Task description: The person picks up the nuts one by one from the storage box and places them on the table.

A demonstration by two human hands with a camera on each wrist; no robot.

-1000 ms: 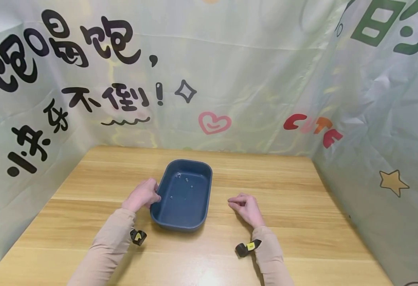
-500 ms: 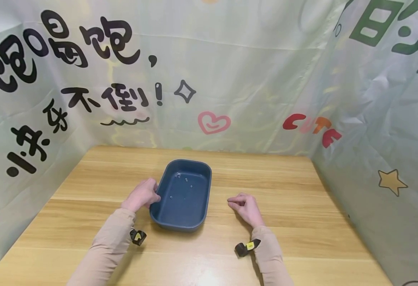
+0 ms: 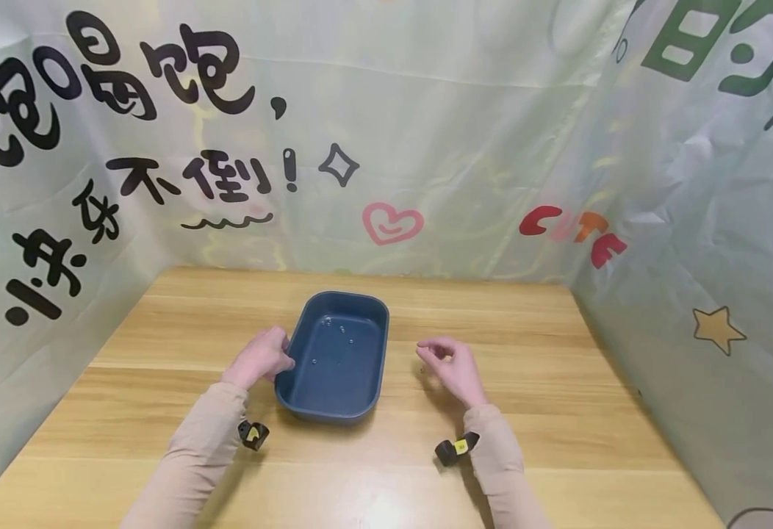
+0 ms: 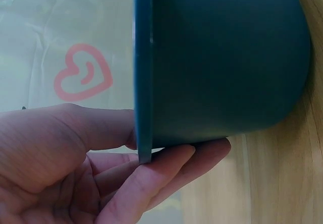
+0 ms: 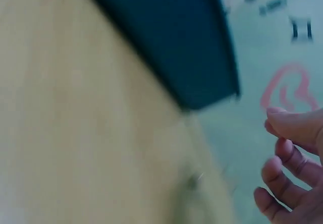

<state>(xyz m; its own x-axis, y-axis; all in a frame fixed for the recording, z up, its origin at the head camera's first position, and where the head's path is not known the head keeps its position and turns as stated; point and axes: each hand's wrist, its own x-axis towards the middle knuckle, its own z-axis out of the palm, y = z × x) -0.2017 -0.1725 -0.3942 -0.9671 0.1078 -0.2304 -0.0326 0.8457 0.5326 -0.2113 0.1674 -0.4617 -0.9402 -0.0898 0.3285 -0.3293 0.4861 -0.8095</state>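
Note:
A dark blue plastic bin sits on the wooden table, with several tiny clear bead-like bits on its floor. My left hand holds the bin's left wall. In the left wrist view, its thumb lies on one side of the rim and its fingers on the other. To the right of the bin, my right hand is raised a little, thumb and index tips close together, with nothing visible between them. The other fingers curl loosely in the right wrist view. One tiny clear bit shows just below those fingertips.
Printed cloth walls enclose the table at the back and both sides. Each sleeve bears a small black camera at the wrist. A thin dark curved line shows at the lower right corner.
My right hand has lifted from the table and its fingertips have moved away from it; the small clear bit now shows below them. My left hand keeps its hold on the bin.

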